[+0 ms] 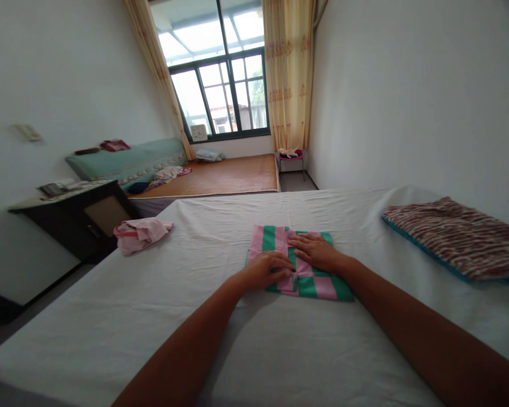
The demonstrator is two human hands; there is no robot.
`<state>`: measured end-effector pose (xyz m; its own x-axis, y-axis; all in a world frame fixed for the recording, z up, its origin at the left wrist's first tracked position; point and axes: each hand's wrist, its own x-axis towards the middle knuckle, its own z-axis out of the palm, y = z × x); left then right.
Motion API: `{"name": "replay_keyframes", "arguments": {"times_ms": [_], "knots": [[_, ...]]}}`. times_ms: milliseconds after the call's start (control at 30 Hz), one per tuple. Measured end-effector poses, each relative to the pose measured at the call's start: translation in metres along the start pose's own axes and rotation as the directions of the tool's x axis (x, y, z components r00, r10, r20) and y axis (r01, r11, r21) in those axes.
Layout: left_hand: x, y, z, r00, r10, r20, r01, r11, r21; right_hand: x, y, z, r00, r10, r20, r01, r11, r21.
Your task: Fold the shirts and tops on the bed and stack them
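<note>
Folded garment (307, 277), pink and green, broad-striped with blocks of the same colours: lay flat on the white sheet (152, 316), about midway between the surface's left and right edges and closer to its far edge than its near one.

Left hand (267, 270): rested on the garment's left half, near its front edge, fingers curled and bunched, thumb close below them; whether cloth was pinched between could not be told.

Right hand (316, 251): lay palm down across the garment's far right part, fingers extended, slightly spread, pressing on the fabric rather than grasping it. The two hands were near each other but apart.

Crumpled pale-pink cloth (142, 236), with a brighter pink band: at the surface's left edge, toward the far left corner.

Mottled maroon-and-white textile (458, 237), blue along its edge: flat by the surface's right edge, toward the far right corner, well apart from the garment.

Beyond the far edge: a brown mat (233, 174) on a second bed, a square clock (199, 133) by the window, and a yellow curtain (286, 73).
</note>
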<state>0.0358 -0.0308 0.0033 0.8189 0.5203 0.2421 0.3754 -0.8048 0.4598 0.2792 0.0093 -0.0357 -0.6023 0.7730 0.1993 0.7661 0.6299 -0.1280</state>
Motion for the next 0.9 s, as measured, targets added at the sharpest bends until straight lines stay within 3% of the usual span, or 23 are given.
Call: {"name": "replay_keyframes", "arguments": {"times_ms": [67, 167, 233, 300, 467, 633, 900], "knots": [[-0.002, -0.009, -0.003, 0.981, -0.142, -0.134, 0.153, 0.986, 0.071, -0.001, 0.006, -0.002, 1.0, 0.007, 0.004, -0.007, 1.0, 0.0], [-0.009, -0.027, -0.006, 0.852, -0.398, -0.338, 0.482, 0.851, 0.211, -0.002, 0.011, -0.005, 1.0, 0.018, 0.006, -0.018, 1.0, -0.002], [-0.014, -0.038, -0.007, 0.758, -0.525, -0.387, 0.636, 0.728, 0.257, -0.003, 0.012, -0.006, 1.0, 0.025, 0.01, -0.025, 1.0, -0.003], [-0.017, -0.045, -0.006, 0.716, -0.589, -0.375, 0.692, 0.671, 0.266, -0.002, 0.012, -0.006, 1.0, 0.028, 0.01, -0.028, 1.0, -0.003], [-0.017, -0.052, -0.006, 0.747, -0.549, -0.374, 0.633, 0.76, 0.149, -0.002, 0.01, -0.005, 1.0, 0.029, 0.007, -0.029, 1.0, 0.004], [-0.019, -0.056, -0.013, 0.718, -0.569, -0.402, 0.597, 0.8, -0.065, -0.002, 0.009, -0.007, 0.999, 0.031, 0.006, -0.031, 1.0, -0.004], [-0.017, -0.055, -0.016, 0.722, -0.584, -0.371, 0.596, 0.797, -0.094, -0.003, 0.01, -0.005, 1.0, 0.012, -0.021, -0.012, 1.0, 0.002]]}}
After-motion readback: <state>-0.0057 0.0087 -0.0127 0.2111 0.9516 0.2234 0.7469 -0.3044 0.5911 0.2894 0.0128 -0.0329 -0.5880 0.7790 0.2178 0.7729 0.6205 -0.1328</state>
